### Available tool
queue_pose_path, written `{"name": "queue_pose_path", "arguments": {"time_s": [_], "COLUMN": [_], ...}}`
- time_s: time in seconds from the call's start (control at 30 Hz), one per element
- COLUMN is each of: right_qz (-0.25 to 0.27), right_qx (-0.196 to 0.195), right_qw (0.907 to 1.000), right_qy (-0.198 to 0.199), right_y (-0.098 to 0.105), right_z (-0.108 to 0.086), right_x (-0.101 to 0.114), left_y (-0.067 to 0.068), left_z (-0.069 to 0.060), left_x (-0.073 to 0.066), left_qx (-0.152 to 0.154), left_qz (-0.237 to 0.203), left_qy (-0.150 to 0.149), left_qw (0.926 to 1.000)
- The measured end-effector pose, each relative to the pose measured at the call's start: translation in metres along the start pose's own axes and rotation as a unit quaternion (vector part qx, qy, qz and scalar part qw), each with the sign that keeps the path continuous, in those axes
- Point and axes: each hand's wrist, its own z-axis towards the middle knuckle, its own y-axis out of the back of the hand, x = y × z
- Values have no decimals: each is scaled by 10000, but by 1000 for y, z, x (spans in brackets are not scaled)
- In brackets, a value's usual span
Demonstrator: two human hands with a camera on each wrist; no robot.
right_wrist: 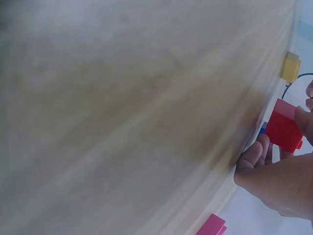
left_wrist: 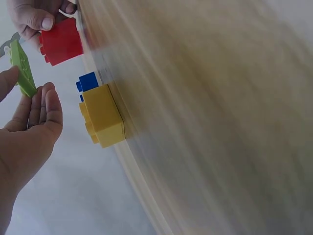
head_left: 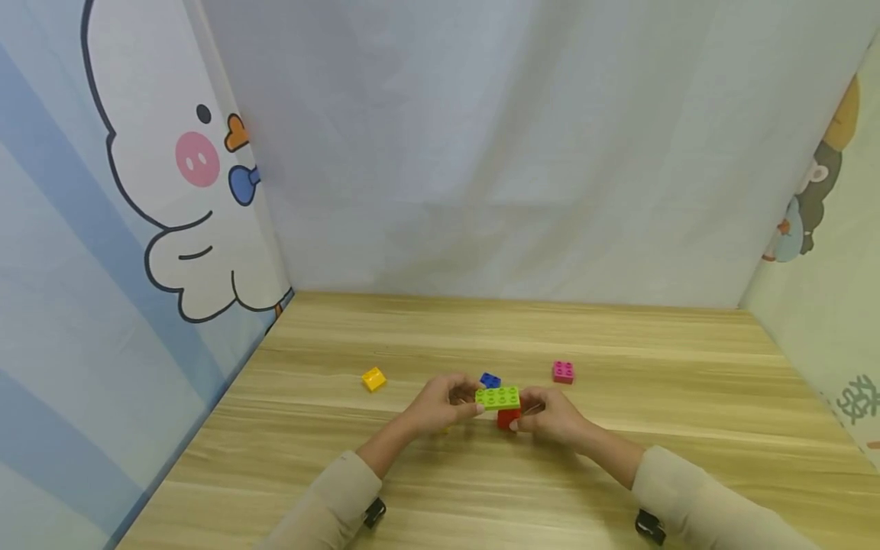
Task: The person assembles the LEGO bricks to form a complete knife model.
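Note:
My left hand pinches a flat lime-green building brick, studs up, between thumb and fingers. In the left wrist view the green brick is tilted between the thumb and fingertips. Just below it, my right hand grips a red brick from the side. The red brick shows clearly in the right wrist view, and the left wrist view shows a gap between it and the green one. Past the hands lies a blue brick, partly covered by the green brick in the head view.
A pink brick lies on the wooden table to the right, and a yellow brick to the left. Another bit of yellow peeks out under the left hand. A pale curtain hangs behind the table.

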Motion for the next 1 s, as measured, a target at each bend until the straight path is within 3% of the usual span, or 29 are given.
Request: {"name": "queue_pose_path", "arguments": {"time_s": [0.4,0.6,0.87,1.0], "right_qz": [4,258,678,617], "right_qx": [171,249,378,401], "right_qw": [9983,9988,9969,9972], "right_qy": [556,337,122,102], "right_y": [-4,-2,0,0], "right_z": [2,0,-1,-2], "right_x": [-10,-5,-4,-3], "left_y": [-2,-5,-7,-8], "left_z": [1,4,7,8], "left_x": [0,3,0,1], "left_qx": [43,84,110,158], "left_qz": [-241,-266,-130,-94], "left_qy": [183,188,-82,-234], "left_qw": [9995,9994,9998,9996]}}
